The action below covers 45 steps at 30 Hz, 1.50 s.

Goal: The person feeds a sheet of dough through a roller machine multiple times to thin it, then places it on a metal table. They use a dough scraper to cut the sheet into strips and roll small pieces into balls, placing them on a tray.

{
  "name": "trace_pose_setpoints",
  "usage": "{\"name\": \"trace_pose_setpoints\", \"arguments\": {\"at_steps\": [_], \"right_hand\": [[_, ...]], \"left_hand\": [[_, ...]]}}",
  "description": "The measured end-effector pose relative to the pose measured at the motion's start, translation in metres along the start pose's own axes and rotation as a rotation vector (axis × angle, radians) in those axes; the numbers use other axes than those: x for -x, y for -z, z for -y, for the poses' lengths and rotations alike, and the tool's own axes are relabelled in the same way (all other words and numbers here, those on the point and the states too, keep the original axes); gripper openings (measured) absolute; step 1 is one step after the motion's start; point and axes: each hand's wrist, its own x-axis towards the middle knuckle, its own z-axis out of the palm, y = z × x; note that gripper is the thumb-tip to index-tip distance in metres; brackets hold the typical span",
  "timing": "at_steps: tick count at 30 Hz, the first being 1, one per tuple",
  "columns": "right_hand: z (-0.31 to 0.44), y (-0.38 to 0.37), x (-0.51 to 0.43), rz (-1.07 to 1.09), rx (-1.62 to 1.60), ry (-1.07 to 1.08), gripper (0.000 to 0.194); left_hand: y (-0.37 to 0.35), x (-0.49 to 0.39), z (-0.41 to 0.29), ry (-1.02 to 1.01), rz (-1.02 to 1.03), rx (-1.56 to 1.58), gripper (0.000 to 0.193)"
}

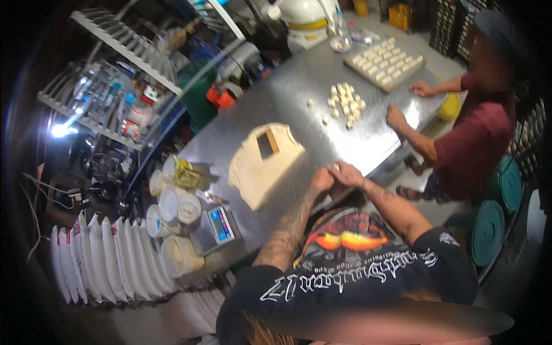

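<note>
My left hand [322, 179] and my right hand [348, 174] meet at the near edge of the steel table [297, 101]. Their fingers are bent close together. A small pale bit shows at the fingertips, perhaps dough; what they hold is too small to make out. Just left of my hands lies a thick slab of dough [263, 179], with a straight cut side facing me and an uneven far side. On top of it rests a bench scraper [268, 145] with a wooden edge grip. Farther off, small cut dough pieces [345, 103] are heaped loosely.
A co-worker [478, 133] stands at the right, both hands by the table. Near them is a tray [388, 89] with rows of dough pieces. A digital scale [215, 230], plastic tubs [179, 254] and a knife [215, 197] occupy the left end. Stacked sacks [108, 258] stand beyond.
</note>
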Motion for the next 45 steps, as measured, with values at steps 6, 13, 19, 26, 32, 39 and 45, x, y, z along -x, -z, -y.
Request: {"name": "trace_pose_setpoints", "arguments": {"at_steps": [6,13,19,26,32,39,45], "right_hand": [[0.004,0.005,-0.009,-0.057,0.046,0.072,0.051],[0.060,0.046,0.011,0.109,0.060,0.350,0.025],[0.059,0.039,-0.046,-0.346,0.549,0.544,0.033],[0.042,-0.022,0.002,0.159,0.090,0.139,0.059],[0.054,-0.053,-0.011,0.008,0.072,-0.109,0.059],[0.051,-0.041,-0.017,0.056,0.018,-0.009,0.053],[0.068,0.020,-0.021,0.345,-0.105,0.361,0.033]], "left_hand": [[-0.011,-0.019,-0.004,-0.011,-0.013,-0.228,0.037],[0.038,-0.038,0.026,0.124,0.074,0.009,0.054],[0.017,-0.001,0.038,-0.084,-0.038,0.119,0.050],[0.015,0.028,0.051,-0.108,-0.088,0.357,0.039],[0.025,0.030,0.047,-0.014,-0.005,0.141,0.030],[0.031,0.018,0.048,-0.050,-0.039,-0.149,0.031],[0.083,-0.029,0.062,0.143,-0.074,-0.026,0.054]]}}
